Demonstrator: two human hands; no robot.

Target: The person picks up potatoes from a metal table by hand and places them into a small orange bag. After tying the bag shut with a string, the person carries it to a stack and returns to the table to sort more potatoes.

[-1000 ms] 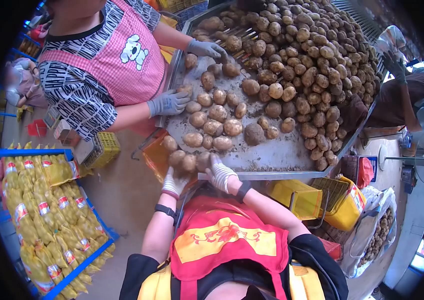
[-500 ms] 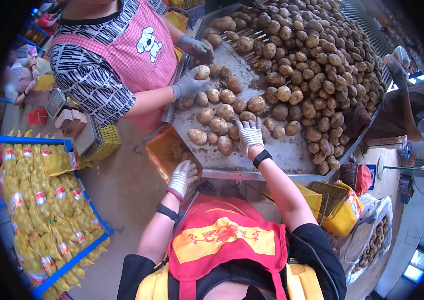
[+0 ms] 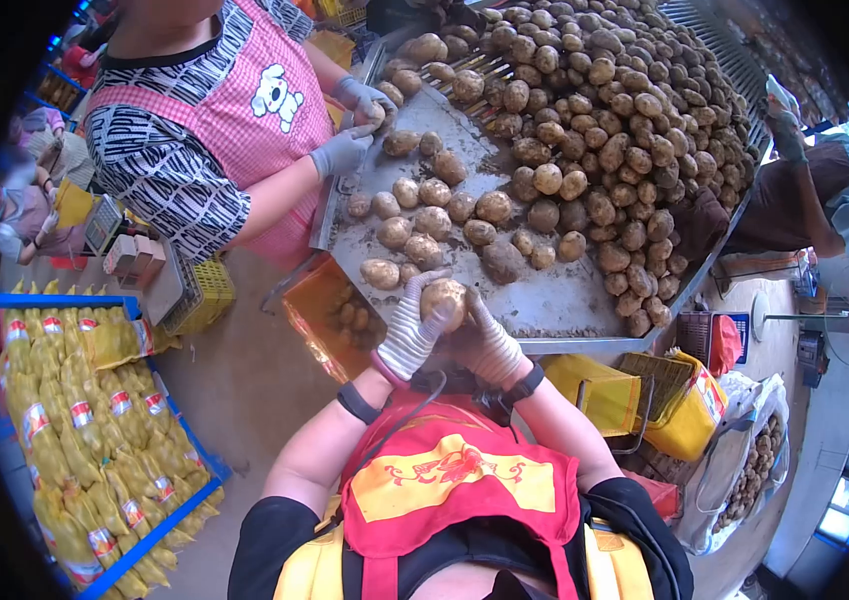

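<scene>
Both my hands wear striped white gloves and meet at the near edge of the metal sorting table (image 3: 564,322). Between them is a round potato (image 3: 443,304). My left hand (image 3: 411,330) wraps its left side, fingers up against it. My right hand (image 3: 488,345) is closed on its right side. Loose potatoes (image 3: 432,222) lie on the metal beyond my hands, and a large heap of potatoes (image 3: 634,130) covers the right and far part of the table.
A co-worker in a pink checked apron (image 3: 264,130) holds a potato at the far left. An orange bin (image 3: 319,310) with potatoes hangs at the table's left corner. Yellow baskets (image 3: 594,395) stand below right; bagged potatoes (image 3: 94,430) fill a blue-framed rack at left. Another person (image 3: 794,210) is at right.
My right hand has drawn back from the table toward me, and my left hand has moved right and up to meet it. A potato is now between them. The co-worker's hands have come together.
</scene>
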